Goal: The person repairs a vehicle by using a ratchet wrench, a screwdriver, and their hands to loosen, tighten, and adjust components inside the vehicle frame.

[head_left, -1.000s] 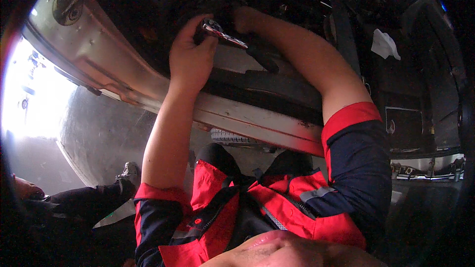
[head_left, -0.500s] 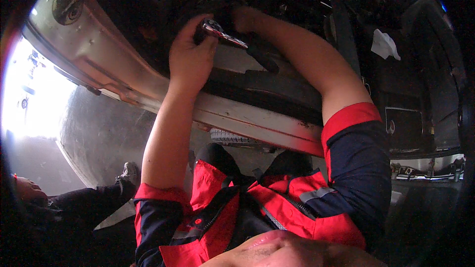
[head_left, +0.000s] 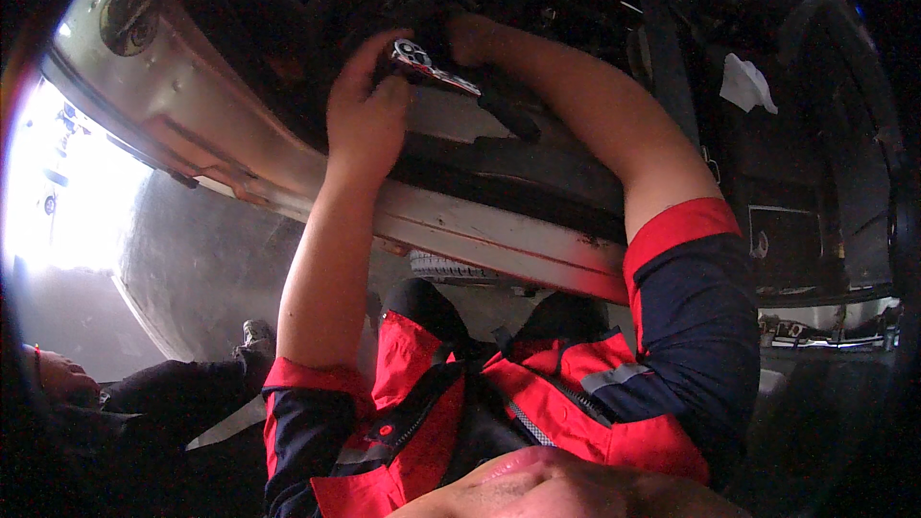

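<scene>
Car body (head_left: 225,101), side open, fills the upper view; inside mostly black shadow. Pale, scuffed sill (head_left: 480,230) runs across in front of the wearer. Red and navy work jacket (head_left: 595,432), cuffs above both bare forearms. Second person's dark-trousered leg (head_left: 182,393) at far left, a hand just beside it. Tyre (head_left: 451,267), tread visible, below the sill near the wearer's knees. Ratchet wrench (head_left: 436,72) beyond the sill, over the shadowed interior: chrome head at the left hand, dark handle slanting away toward lower right. Left hand (head_left: 369,96) closed around the head end, thumb against it. Right hand (head_left: 470,38) reaches into shadow near the wrench head; fingers hidden, grip cannot be told. Crumpled white sheet (head_left: 746,84) on dark surface, right.
</scene>
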A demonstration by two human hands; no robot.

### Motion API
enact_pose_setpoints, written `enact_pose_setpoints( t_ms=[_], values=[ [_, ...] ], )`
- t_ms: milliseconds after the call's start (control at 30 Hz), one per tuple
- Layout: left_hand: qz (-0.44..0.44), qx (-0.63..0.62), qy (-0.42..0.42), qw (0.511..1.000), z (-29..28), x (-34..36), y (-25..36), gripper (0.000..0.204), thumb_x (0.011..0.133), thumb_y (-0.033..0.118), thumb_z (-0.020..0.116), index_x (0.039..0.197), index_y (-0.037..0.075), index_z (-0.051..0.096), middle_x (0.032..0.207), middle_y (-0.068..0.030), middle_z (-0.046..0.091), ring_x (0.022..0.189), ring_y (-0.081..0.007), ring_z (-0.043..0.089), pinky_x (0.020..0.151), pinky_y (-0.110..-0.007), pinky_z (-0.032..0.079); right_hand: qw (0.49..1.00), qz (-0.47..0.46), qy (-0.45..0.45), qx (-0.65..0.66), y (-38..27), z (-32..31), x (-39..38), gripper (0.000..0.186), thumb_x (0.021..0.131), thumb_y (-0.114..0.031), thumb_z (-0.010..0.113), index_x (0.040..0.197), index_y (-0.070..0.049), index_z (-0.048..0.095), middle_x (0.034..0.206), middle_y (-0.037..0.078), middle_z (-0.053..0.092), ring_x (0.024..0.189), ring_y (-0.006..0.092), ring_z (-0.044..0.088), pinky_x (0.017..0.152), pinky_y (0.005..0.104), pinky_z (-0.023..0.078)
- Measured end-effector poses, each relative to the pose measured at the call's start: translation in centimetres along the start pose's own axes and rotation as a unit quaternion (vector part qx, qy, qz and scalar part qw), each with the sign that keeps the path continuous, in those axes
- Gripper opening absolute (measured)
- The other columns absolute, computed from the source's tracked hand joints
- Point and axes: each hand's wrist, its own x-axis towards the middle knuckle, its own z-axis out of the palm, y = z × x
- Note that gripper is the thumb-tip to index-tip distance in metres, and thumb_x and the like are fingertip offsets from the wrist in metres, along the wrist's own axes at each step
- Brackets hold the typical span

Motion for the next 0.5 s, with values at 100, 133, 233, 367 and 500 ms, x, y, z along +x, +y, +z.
enact_pose_setpoints(
  t_ms=[100,133,233,367,500],
  values=[
    [-0.038,-0.105,-0.007,0.994,-0.5,-0.2,-0.4,0.027,0.085,0.014,0.060,0.110,0.005,0.064,0.095,-0.0081,0.066,0.087,-0.0138,0.058,0.081,-0.027,0.045,0.997,-0.013,0.008,0.078,-0.7,-1.5,-0.1,0.030,0.078,-0.012,0.052,0.103,-0.002,0.066,0.104,0.022,0.066,0.098,0.0362,0.062,0.089,0.0446,0.048],
    [-0.058,-0.146,-0.004,0.988,-1.1,-0.5,-0.5,0.025,0.086,0.017,0.060,0.107,0.004,0.064,0.093,-0.0081,0.065,0.085,-0.0138,0.058,0.079,-0.027,0.045,0.983,0.014,0.010,0.181,-2.1,-2.4,0.0,0.031,0.078,-0.012,0.052,0.105,-0.002,0.065,0.104,0.022,0.066,0.099,0.0367,0.062,0.090,0.0447,0.048],
    [-0.049,0.050,0.034,0.997,-0.8,-1.0,1.8,0.024,0.089,0.022,0.060,0.100,0.001,0.066,0.083,-0.0082,0.064,0.077,-0.0137,0.055,0.073,-0.028,0.044,0.972,0.064,0.090,0.206,-4.1,-2.9,-1.5,0.032,0.078,-0.010,0.052,0.107,-0.002,0.064,0.105,0.022,0.065,0.100,0.0379,0.061,0.091,0.0449,0.047],
    [-0.069,0.050,0.011,0.996,-0.4,-0.8,2.3,0.030,0.091,0.028,0.060,0.094,-0.001,0.065,0.076,-0.0083,0.063,0.073,-0.0138,0.054,0.071,-0.027,0.044,0.984,0.036,0.058,0.162,-2.8,-3.2,-1.4,0.030,0.076,-0.009,0.053,0.103,-0.002,0.066,0.107,0.023,0.065,0.100,0.0386,0.061,0.091,0.0452,0.047],
    [0.013,0.087,0.068,0.994,-0.5,-0.8,0.3,0.033,0.091,0.029,0.060,0.090,-0.003,0.064,0.074,-0.0113,0.062,0.069,-0.0177,0.054,0.069,-0.030,0.044,0.997,0.044,-0.026,0.051,-1.2,-0.5,0.8,0.027,0.074,-0.009,0.054,0.095,0.000,0.068,0.107,0.022,0.064,0.098,0.0371,0.062,0.091,0.0448,0.047]
  ],
)
